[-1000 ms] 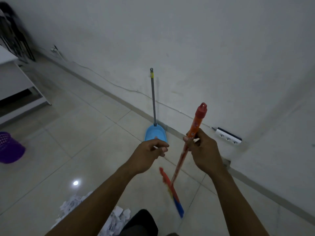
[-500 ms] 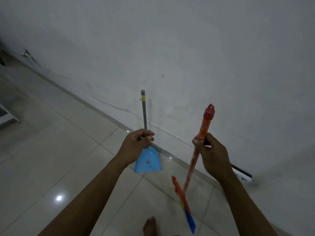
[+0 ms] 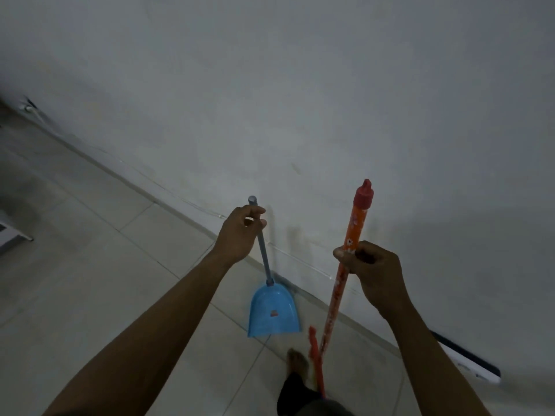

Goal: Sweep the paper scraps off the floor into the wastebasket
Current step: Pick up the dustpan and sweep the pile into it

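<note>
Though none show in this view, scraps: out of frame, as is the wastebasket; likely light and flighty, so short, gentle strokes should suit.
Broom [image 3: 333, 304]: near upright, head down by the foot [image 3: 297, 360]; a stiff, light stick, best taken high on the handle.
Right hand [image 3: 375, 271]: fingers curled round the orange handle, below the red cap.
Dustpan [image 3: 273, 310]: blue, tilted, touching the floor [image 3: 90, 280] or just clear of it, cannot tell; light, rigid plastic.
Left hand [image 3: 237, 232]: pinches the grey dustpan handle near its top.
Surroundings: white wall [image 3: 300, 85] close ahead; power strip [image 3: 468, 358] at its foot, right.
</note>
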